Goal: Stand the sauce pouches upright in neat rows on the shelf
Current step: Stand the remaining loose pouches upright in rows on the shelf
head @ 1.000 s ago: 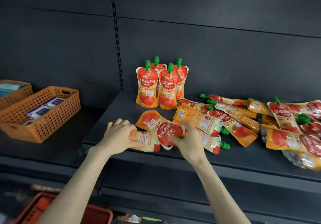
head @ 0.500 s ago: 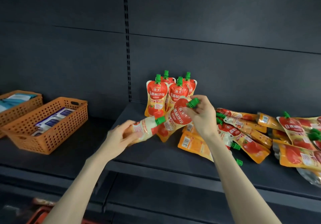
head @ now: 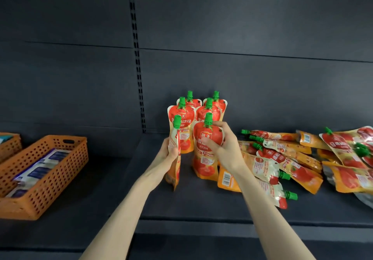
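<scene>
Shelf (head: 113, 189) is dark, matte, flat sheet metal, runs under both hands with a slotted upright behind; left of the left hand sit two orange perforated plastic baskets (head: 50, 171) with flat packets inside; right of the right hand lies the loose pile of sauce pouches (head: 292, 165), flat on their sides, overlapping, spouts pointing various ways; just behind both hands stand four upright pouches (head: 182, 114) in a two-by-two block, caps up; right hand (head: 224, 151) is wrapped round the waist of one pouch (head: 205, 159), thumb across the printed face, fingers behind, base at or just above the shelf, cannot tell which; left hand (head: 170, 153) is curled round a second pouch (head: 175, 155) seen edge-on, turned sideways to the camera, base looks just off the shelf; pouches are glossy laminated film, red and orange print, waisted shoulders, gusset base, rigid green screw cap (head: 207, 119) on top; judgement: light to moderate, soft and sloshy, walls buckle under squeeze, film likely slick, so hold at mid-body or at the stiff spout neck, not the floppy lower corners; gusset needs spreading flat or the pouch will probably tip; next move likely needs the left pouch rotated face-forward and both set in front of the block, aligned with its columns; nudging the standing ones could domino them.
</scene>
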Demonstrator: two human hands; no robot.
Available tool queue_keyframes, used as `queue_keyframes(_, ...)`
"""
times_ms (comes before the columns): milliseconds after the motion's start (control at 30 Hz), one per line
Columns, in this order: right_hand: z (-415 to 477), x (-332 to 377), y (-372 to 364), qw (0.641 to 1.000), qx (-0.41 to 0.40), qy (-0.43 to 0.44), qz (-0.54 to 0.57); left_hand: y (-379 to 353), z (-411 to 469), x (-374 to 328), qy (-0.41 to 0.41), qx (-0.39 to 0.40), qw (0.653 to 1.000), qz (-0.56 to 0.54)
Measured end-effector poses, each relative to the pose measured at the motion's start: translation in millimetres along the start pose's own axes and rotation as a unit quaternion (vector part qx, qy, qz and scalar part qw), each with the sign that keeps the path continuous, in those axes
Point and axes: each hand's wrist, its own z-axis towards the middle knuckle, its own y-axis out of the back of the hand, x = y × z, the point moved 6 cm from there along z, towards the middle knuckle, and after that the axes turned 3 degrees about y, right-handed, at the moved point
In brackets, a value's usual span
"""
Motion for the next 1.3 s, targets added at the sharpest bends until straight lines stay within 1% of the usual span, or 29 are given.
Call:
queue_keyframes(133,-9,-9,-4,0.999,-0.005,-0.016,0.031,-3,3,-3,-0.006,-0.044,0.998,0.041)
queue_keyframes(267,-16,-25,-8,0.997,-0.022,-0.039,0.058,-3,-1,-2,-0.077,-0.092,0.99,0.073)
queue_keyframes(333,-13,-28,-7,0.996,-0.037,-0.043,0.071,3,0,-4,-0.093,-0.115,0.981,0.123)
queue_keyframes(400,-9,-31,-6,0.994,-0.04,-0.052,0.084,13,3,-8,-0.094,-0.128,0.98,0.124)
queue_keyframes(500,-11,-37,-13,0.996,0.011,-0.062,0.06,24,3,-7,-0.077,-0.115,0.989,0.048)
queue_keyframes(567,-15,-44,-17,0.996,0.039,-0.075,0.025,24,2,-2,-0.074,-0.101,0.991,0.046)
queue_keyframes(633,-15,-48,-15,0.997,0.023,-0.078,0.006,20,1,9,-0.069,-0.109,0.99,0.055)
queue_keyframes(733,-11,-50,-11,0.997,-0.02,-0.072,-0.02,25,8,19,-0.06,-0.155,0.985,0.041)
queue_keyframes(833,-9,-51,-11,0.996,-0.037,-0.069,-0.039,33,17,20,-0.05,-0.16,0.985,0.041)
queue_keyframes(1000,-6,-55,-10,0.996,0.0,-0.077,-0.055,31,20,22,-0.044,-0.138,0.989,0.035)
queue_keyframes(1200,-2,-60,-8,0.992,0.004,-0.084,-0.096,28,27,28,-0.036,-0.135,0.989,0.042)
queue_keyframes(1300,-4,-59,-6,0.992,0.013,-0.084,-0.097,26,28,28,-0.033,-0.129,0.99,0.057)
